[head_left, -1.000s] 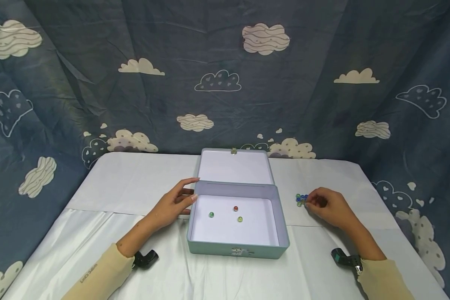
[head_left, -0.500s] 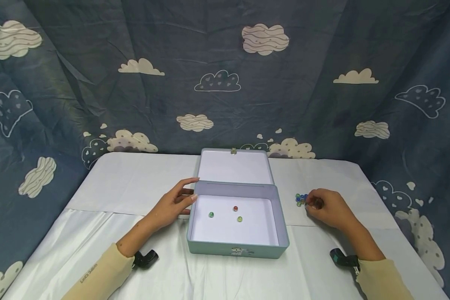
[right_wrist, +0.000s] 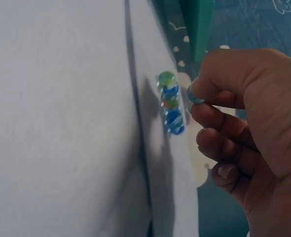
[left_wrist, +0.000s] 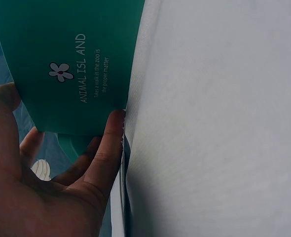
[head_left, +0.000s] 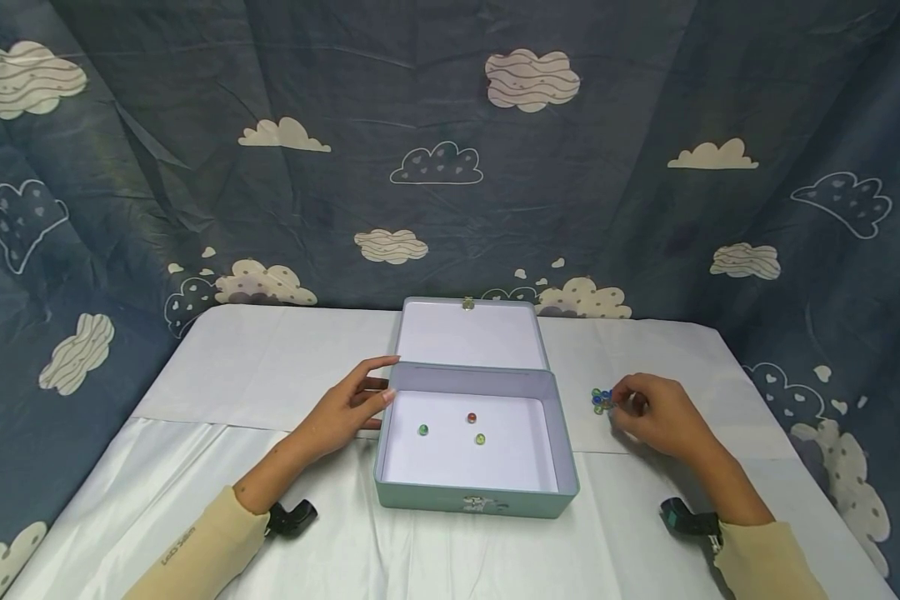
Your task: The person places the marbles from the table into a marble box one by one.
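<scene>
An open green tin box (head_left: 480, 501) with a pale inside holds a green marble (head_left: 423, 430), a red marble (head_left: 472, 417) and a yellow-green marble (head_left: 480, 439). My left hand (head_left: 342, 414) rests at its left side, thumb on the rim, fingers spread along the wall. In the left wrist view a fingertip touches the printed side of the tin box (left_wrist: 71, 59) low down near the cloth. To the right, my right hand (head_left: 658, 414) pinches a bluish marble (right_wrist: 194, 95) between thumb and forefinger. Beside its fingertips lies a cluster of blue and green marbles (right_wrist: 172, 117).
The box's lid (head_left: 471, 337) is folded back flat behind it. A white cloth (head_left: 217, 367) covers the table, with creases running across it. Behind stands a dark blue curtain (head_left: 450, 108) with cloud prints. Black wrist cameras (head_left: 292, 519) hang at both wrists.
My right hand stays at the marble cluster, with only slight shifts of its fingers. The left hand, the box and the marbles inside it look the same.
</scene>
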The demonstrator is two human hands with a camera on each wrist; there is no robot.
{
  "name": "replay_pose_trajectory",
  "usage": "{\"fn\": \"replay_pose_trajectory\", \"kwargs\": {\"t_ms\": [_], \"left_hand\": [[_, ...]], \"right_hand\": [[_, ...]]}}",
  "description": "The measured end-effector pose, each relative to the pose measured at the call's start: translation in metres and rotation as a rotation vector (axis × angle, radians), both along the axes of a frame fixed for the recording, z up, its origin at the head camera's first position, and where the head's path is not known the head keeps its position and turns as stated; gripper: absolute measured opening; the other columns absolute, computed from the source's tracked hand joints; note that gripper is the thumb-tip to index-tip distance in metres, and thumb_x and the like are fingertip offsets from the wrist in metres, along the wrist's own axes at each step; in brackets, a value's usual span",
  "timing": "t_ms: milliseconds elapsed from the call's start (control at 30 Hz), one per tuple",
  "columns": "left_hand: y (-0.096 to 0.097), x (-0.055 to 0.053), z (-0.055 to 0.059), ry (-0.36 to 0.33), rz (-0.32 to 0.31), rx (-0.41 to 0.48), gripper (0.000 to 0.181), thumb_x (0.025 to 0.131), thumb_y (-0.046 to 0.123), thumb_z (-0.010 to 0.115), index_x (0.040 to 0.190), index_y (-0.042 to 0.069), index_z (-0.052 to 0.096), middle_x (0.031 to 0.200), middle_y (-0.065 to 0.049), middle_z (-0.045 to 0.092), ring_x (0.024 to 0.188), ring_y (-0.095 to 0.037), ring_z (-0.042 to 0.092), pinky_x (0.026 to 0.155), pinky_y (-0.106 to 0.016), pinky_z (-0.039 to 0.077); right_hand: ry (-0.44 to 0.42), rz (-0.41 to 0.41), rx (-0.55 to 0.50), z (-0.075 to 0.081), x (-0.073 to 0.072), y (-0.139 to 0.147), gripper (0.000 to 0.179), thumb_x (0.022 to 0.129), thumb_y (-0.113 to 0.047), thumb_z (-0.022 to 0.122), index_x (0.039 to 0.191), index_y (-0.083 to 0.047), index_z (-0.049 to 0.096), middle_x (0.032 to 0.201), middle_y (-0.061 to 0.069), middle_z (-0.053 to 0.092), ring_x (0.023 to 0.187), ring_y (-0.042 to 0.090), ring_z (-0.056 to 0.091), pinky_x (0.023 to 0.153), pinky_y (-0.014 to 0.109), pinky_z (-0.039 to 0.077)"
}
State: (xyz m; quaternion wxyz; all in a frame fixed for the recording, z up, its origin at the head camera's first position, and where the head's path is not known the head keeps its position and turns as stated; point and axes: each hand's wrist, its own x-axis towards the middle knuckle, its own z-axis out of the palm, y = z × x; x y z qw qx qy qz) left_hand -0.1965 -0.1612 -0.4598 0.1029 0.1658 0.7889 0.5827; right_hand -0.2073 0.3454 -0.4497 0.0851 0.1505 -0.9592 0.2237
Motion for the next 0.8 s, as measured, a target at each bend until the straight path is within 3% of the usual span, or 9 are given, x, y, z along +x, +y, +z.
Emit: {"fn": "replay_pose_trajectory", "kwargs": {"t_ms": [800], "left_hand": [[0.000, 0.000, 0.000, 0.005, -0.007, 0.001, 0.057, 0.108, 0.039, 0.064, 0.160, 0.043, 0.040, 0.151, -0.021, 0.053, 0.135, -0.037, 0.061, 0.089, -0.041, 0.065]], "right_hand": [[0.198, 0.171, -0.145, 0.025, 0.015, -0.032, 0.029, 0.079, 0.007, 0.081, 0.094, -0.016, 0.074, 0.082, -0.009, 0.063, 0.068, 0.015, 0.057, 0.059, 0.020, 0.045]]}}
